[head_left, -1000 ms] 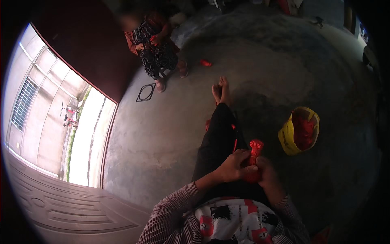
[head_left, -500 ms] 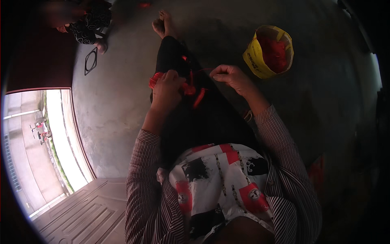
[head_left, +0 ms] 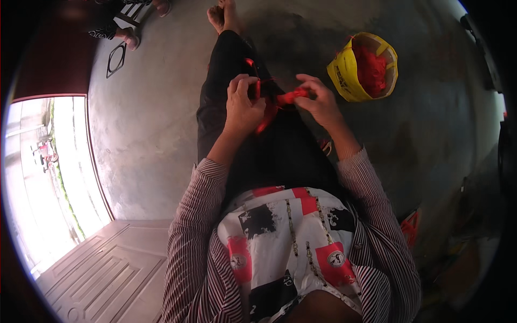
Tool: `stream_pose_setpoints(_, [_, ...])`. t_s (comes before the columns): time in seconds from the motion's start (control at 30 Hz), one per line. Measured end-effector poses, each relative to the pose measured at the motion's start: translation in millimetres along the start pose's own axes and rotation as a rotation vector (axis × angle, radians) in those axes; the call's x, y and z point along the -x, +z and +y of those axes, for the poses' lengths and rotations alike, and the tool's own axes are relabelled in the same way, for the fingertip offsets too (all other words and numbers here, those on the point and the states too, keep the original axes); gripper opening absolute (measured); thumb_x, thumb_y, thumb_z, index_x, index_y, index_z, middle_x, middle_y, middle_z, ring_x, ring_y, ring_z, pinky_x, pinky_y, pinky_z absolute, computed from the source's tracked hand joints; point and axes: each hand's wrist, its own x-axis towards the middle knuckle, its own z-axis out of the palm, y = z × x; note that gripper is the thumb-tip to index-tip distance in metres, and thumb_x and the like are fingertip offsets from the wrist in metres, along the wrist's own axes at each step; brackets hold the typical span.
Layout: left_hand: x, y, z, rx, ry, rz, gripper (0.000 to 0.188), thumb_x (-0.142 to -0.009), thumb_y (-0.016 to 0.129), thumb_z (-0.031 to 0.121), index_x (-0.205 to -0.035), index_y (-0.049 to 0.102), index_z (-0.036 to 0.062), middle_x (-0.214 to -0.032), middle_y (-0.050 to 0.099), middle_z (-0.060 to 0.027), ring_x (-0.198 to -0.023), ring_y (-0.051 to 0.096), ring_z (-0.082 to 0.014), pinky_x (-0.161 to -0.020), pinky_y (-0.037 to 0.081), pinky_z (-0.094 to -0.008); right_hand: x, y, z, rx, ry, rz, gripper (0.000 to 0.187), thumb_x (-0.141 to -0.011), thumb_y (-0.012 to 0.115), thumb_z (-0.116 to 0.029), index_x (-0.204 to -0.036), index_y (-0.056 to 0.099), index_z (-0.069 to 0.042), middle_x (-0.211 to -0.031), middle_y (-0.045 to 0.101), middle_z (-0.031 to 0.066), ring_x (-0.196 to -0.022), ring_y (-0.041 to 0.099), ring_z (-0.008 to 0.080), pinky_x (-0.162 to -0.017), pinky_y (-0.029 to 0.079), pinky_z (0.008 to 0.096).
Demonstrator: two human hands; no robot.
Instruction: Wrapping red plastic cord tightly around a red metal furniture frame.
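Note:
Over my lap both hands work on shiny red strands. The fingers of my left hand (head_left: 243, 105) are bent and pinch a thin red strand (head_left: 258, 87). To its right, my right hand (head_left: 319, 100) is closed on a red bundle (head_left: 292, 97) that looks like gathered thread; its exact kind is blurred. Between the hands, more red material (head_left: 264, 125) lies against my dark trousers (head_left: 269, 153). A small bright red piece (head_left: 249, 62) rests farther up my leg.
A yellow bag (head_left: 344, 75) of red material (head_left: 371, 70) stands open on the concrete floor at right. Another person's foot (head_left: 129, 39) is at upper left, near a dark square frame (head_left: 116, 60). A panelled door (head_left: 116, 269) and bright doorway are at left.
The red bundle has gone from my left hand's side to my right hand. My left hand has moved right and up, nearer the right one. The view has shifted slightly.

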Motion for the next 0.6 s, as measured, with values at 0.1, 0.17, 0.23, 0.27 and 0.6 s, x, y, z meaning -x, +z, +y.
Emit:
stream_pose_setpoints(0.1, [5,14,-6,1.088,-0.744,-0.2,0.078,-0.072,0.061,0.004,-0.143,0.029,-0.0039,-0.136,0.043,-0.0177,-0.129,0.041,-0.0253,-0.107,0.034,-0.0323,14,-50,-2,-0.681,0.075,0.007,0.03,-0.079,0.061,-0.011,-0.108,0.059,-0.005,-0.114,0.063,0.0138,-0.113,0.059,0.026,-0.1,0.044,0.0408])
stream_pose_setpoints(0.17, [4,20,-7,0.922,-0.732,-0.256,0.08,-0.073,0.06,0.006,-0.145,0.026,-0.0038,-0.137,0.041,-0.0172,-0.132,0.037,-0.0266,-0.109,0.031,-0.0323,35,-93,-3,-1.154,0.148,0.154,0.031,-0.082,0.058,-0.01,-0.112,0.057,-0.003,-0.106,0.064,0.0125,-0.108,0.061,0.0273,-0.097,0.047,0.0428])
stream_pose_setpoints(0.23, [4,21,-5,1.047,-0.728,-0.237,0.082,-0.073,0.06,0.006,-0.146,0.024,-0.0031,-0.139,0.039,-0.017,-0.133,0.035,-0.0273,-0.11,0.03,-0.0329,51,-138,-7,-1.142,0.038,0.167,0.032,-0.085,0.057,-0.015,-0.115,0.057,-0.003,-0.11,0.063,0.012,-0.107,0.06,0.0285,-0.098,0.046,0.0433])
stream_pose_setpoints(0.27, [4,20,-3,1.139,-0.739,-0.24,0.084,-0.073,0.06,0.006,-0.147,0.022,-0.0025,-0.14,0.037,-0.0169,-0.134,0.033,-0.028,-0.111,0.029,-0.0334,57,-155,-10,-1.126,0.007,0.191,0.031,-0.087,0.058,-0.018,-0.114,0.057,-0.004,-0.108,0.063,0.0115,-0.104,0.061,0.0277,-0.096,0.048,0.0431])
stream_pose_setpoints(0.6, [38,15,23,0.995,-0.692,-0.304,0.093,-0.07,0.062,0.007,-0.15,0.015,-0.0004,-0.143,0.032,-0.0168,-0.135,0.031,-0.0302,-0.113,0.028,-0.0339,45,-15,-38,-0.636,0.357,-0.084,0.015,-0.087,0.066,-0.01,-0.099,0.061,-0.003,-0.096,0.066,0.0052,-0.076,0.059,0.0097,-0.073,0.049,0.0256])
